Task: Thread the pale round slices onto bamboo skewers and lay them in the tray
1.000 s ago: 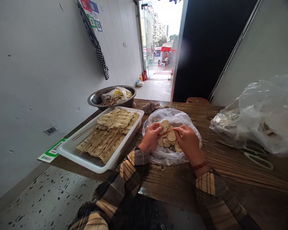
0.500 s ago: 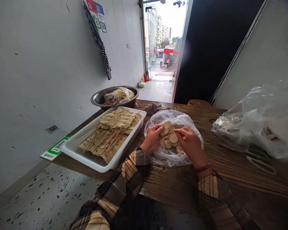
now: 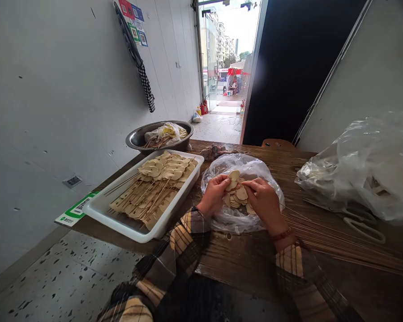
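My left hand (image 3: 215,195) is closed, with its thumb and fingers pinching a pale, thin, roundish slice (image 3: 234,177). A thin wooden skewer (image 3: 242,182) is pinched in the fingertips of my right hand (image 3: 264,203), its visible end right at the slice's edge. Whether the tip has passed through cannot be made out. Both hands are over an opened clear plastic bag (image 3: 243,225), where more loose slices (image 3: 235,201) lie in a heap. To the left, a white tray (image 3: 121,229) holds rows of skewered slices (image 3: 169,172).
Behind the tray, a metal basin (image 3: 134,142) contains a plastic bag and skewers. On the right of the wooden table (image 3: 235,250) lie many loose skewers (image 3: 336,243), scissors (image 3: 364,229) and a large clear bag (image 3: 362,165). A green-and-white payment sign (image 3: 74,210) sits at the left edge.
The slice has tilted slightly in my left hand, and my right fingertips stay close beside it on the skewer. The tray, basin and bags have not moved.
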Demonstrator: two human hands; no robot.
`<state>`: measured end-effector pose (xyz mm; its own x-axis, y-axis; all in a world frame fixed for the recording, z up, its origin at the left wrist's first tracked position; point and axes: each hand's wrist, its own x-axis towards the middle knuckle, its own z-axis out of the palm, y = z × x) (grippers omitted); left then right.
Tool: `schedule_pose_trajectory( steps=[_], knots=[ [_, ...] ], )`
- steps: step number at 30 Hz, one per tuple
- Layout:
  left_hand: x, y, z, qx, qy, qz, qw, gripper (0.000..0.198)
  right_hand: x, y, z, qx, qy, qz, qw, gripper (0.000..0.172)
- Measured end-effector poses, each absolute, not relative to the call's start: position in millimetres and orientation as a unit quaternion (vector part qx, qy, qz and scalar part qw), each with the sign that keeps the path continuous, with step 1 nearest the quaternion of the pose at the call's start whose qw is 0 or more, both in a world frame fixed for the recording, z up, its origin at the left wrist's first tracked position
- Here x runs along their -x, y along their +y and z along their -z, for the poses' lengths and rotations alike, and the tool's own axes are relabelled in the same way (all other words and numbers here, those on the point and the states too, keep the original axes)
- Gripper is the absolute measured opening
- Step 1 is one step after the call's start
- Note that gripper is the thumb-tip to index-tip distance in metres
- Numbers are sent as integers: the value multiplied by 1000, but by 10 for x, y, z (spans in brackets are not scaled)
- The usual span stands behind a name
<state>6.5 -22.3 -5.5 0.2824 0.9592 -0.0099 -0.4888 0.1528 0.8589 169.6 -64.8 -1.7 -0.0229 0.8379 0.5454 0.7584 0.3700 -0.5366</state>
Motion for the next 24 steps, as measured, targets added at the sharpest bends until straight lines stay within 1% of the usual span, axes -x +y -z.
schedule_pose_trajectory(
  steps=[3, 8, 17, 24],
  knots=[
    [-65, -217, 64, -410, 314, -521, 680, 41, -1692, -665, -8, 571, -715, -30, 402, 24],
    [-61, -221, 59, -454, 338, -522, 639, 37, -1665, -711, -69, 585, -716, -27, 381, 24],
    [-46, -217, 9, -486, 345, -515, 616, 34, -1643, -618, 30, 559, -706, -69, 430, 22],
    [-18, -218, -33, -466, 324, -500, 654, 39, -1579, -601, 24, 550, -695, -87, 456, 19]
  ],
)
